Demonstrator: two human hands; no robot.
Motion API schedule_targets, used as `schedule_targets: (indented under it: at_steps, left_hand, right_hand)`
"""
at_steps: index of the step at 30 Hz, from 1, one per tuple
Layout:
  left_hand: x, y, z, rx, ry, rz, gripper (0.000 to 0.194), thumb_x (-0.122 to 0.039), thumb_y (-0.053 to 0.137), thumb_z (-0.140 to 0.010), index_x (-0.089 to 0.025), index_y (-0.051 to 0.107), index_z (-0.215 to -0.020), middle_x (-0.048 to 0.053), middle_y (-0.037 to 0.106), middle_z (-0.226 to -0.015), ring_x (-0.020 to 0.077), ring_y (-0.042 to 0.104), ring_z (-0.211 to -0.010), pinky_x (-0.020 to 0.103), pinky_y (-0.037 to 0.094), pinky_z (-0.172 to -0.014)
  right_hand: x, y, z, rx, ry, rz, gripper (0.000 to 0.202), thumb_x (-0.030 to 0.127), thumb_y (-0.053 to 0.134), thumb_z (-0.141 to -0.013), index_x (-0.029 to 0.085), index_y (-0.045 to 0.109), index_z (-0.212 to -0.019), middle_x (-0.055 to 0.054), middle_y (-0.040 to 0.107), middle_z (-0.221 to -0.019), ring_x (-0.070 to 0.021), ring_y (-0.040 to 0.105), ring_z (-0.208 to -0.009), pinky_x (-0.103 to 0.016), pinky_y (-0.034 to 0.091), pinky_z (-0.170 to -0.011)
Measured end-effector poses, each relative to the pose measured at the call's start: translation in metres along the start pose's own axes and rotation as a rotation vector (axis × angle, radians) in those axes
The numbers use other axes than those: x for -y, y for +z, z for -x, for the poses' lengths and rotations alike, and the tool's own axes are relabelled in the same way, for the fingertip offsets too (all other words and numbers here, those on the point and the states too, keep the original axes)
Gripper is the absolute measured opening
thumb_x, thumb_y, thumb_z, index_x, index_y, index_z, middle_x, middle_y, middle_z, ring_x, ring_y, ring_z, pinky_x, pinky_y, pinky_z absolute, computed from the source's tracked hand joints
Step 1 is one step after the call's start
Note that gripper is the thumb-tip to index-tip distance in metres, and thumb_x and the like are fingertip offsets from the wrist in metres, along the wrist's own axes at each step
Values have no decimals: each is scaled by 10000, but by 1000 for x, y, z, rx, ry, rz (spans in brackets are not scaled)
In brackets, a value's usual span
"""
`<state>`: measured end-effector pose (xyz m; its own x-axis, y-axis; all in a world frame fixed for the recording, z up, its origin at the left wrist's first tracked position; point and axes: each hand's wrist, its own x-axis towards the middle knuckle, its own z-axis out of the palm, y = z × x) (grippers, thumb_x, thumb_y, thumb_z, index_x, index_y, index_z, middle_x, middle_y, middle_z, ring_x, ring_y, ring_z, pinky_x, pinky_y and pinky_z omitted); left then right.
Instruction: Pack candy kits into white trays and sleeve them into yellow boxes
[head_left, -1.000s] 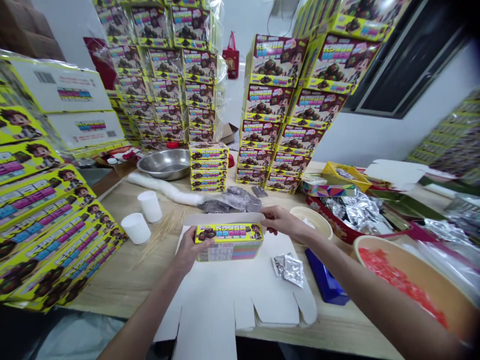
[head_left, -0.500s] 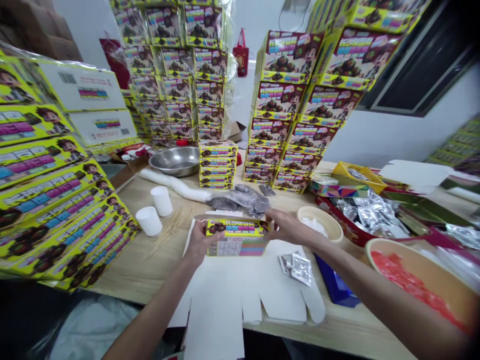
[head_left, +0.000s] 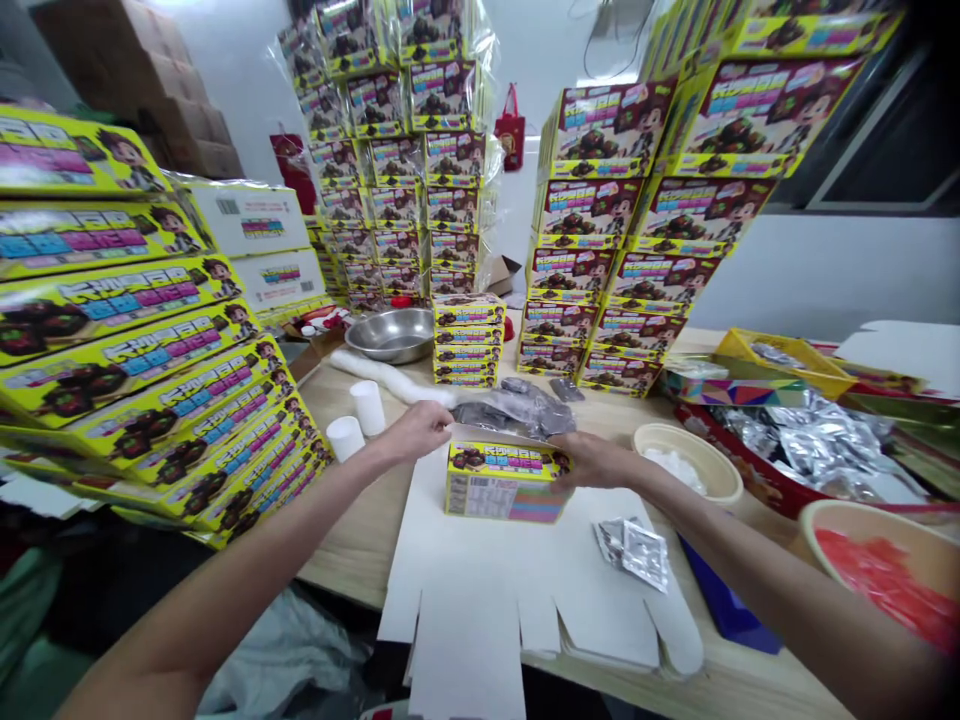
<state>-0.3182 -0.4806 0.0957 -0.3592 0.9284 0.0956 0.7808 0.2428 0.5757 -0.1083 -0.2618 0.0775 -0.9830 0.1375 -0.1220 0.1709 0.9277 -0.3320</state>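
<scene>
A yellow printed carton [head_left: 506, 490] stands on flat white cardboard blanks [head_left: 465, 590] in front of me. My right hand [head_left: 596, 462] grips its right end, thumb on the near side. My left hand [head_left: 421, 432] is at the far left corner, fingers closed on the edge of the raised white lid flap [head_left: 491, 434]. The fingertips are partly hidden. Silver sachets [head_left: 637, 553] lie on the blanks to the right of the carton. Just behind it are dark grey packets [head_left: 517, 408].
Tall stacks of finished cartons rise at the left [head_left: 172, 400] and back right [head_left: 592, 215]. White cylinders [head_left: 367, 408] and a steel bowl [head_left: 394, 336] stand at left. On the right are a cream bowl [head_left: 727, 490], a red tray of silver sachets [head_left: 810, 440] and a tub of red packets [head_left: 885, 570].
My left hand has left the carton's left end and moved up to the flap's far left corner. My right hand keeps its hold on the right end. The view has shifted left.
</scene>
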Motion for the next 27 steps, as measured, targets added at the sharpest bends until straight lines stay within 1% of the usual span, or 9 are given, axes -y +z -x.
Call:
schedule_targets:
  at_steps: [4,8,11,14,17,20,23,25,27]
  left_hand:
    - [-6,14,-2,-48,-87,14,164,-137,445,-667,-138,592,-595,-29,487,-439,107,473,-395,197,317,-429]
    - [-2,34,16,-144,-57,-101,196,-109,449,-708,-145,639,-677,24,568,-556,151,547,-552,236,389,-547]
    - [10,49,42,-195,112,-288,281,-209,463,-824,-172,642,-1038,106,645,-917,226,598,-861,320,455,-744]
    - [17,57,59,-220,285,-517,527,-382,596,-787,-188,515,-1270,182,477,-1291,354,405,-1224,505,353,-978]
    - [7,61,48,-138,374,-620,561,-295,630,-768,-267,478,-1308,157,430,-1334,358,343,-1272,596,230,-1035]
    - [-17,69,17,0,468,-550,497,-161,536,-808,-324,512,-1276,113,530,-1156,281,484,-1108,498,356,-975]
    - [-33,77,-13,104,498,-384,438,-197,457,-858,-336,533,-1266,77,556,-978,222,535,-934,347,443,-828]
    - [-35,80,-23,121,484,-294,412,-249,443,-869,-329,544,-1261,67,559,-947,207,534,-893,311,437,-789]
    - [-36,81,-28,107,458,-245,402,-280,447,-864,-306,564,-1247,69,569,-942,207,533,-880,306,429,-778]
  right_hand:
    - [3,-1,-4,9,-6,35,269,332,723,-625,192,597,-818,-41,620,-758,-204,560,-683,-279,402,-565]
    - [2,10,2,-2,-19,37,290,385,690,-684,198,569,-870,-46,619,-774,-206,569,-686,-286,415,-575]
    - [-2,32,11,-157,-59,48,439,482,613,-758,186,514,-1066,-78,616,-908,-221,588,-756,-298,439,-610]
    - [-3,55,14,-325,-89,170,697,508,646,-727,164,389,-1276,-144,554,-1096,-261,587,-869,-329,466,-665]
    - [8,66,12,-346,-57,181,688,459,649,-746,159,373,-1300,-153,534,-1117,-271,581,-910,-354,483,-709]
    - [19,70,18,-445,8,39,760,445,689,-714,175,338,-1332,-165,470,-1234,-295,536,-1050,-403,475,-832]
    - [14,79,55,-599,31,-228,819,394,703,-716,244,261,-1388,-135,310,-1423,-264,446,-1205,-356,467,-902]
    - [-4,89,101,-770,158,-363,557,369,636,-785,261,419,-1287,-91,405,-1370,-220,491,-1154,-303,487,-852]
    - [-30,99,156,-995,405,-373,217,382,538,-848,225,592,-988,-80,589,-1084,-210,569,-970,-308,496,-774]
